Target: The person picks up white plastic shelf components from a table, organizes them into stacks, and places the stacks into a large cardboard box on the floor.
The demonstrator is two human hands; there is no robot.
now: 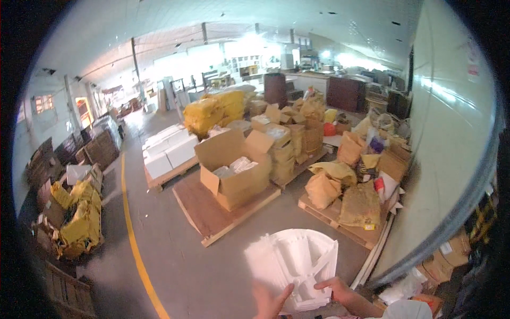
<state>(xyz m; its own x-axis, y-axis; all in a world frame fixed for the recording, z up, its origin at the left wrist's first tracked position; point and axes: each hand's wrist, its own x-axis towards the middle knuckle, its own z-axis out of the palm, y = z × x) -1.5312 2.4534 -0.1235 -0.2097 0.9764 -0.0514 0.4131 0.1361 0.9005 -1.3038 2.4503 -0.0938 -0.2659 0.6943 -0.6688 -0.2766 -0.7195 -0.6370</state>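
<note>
Stack of white mouldings (pixel 304 260), left hand (pixel 273 303) and right hand (pixel 338 294) pinching it, sack (pixel 359 204) with unreadable label (pixel 369 227)

The moulded stack (pixel 295 266) is white, the floor line (pixel 128 218) yellow.

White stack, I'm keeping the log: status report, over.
Left hand and right hand gripping white stack near its lower end. Stack fan-shaped, held up. Open box on pallet ahead, apart from stack.
</note>
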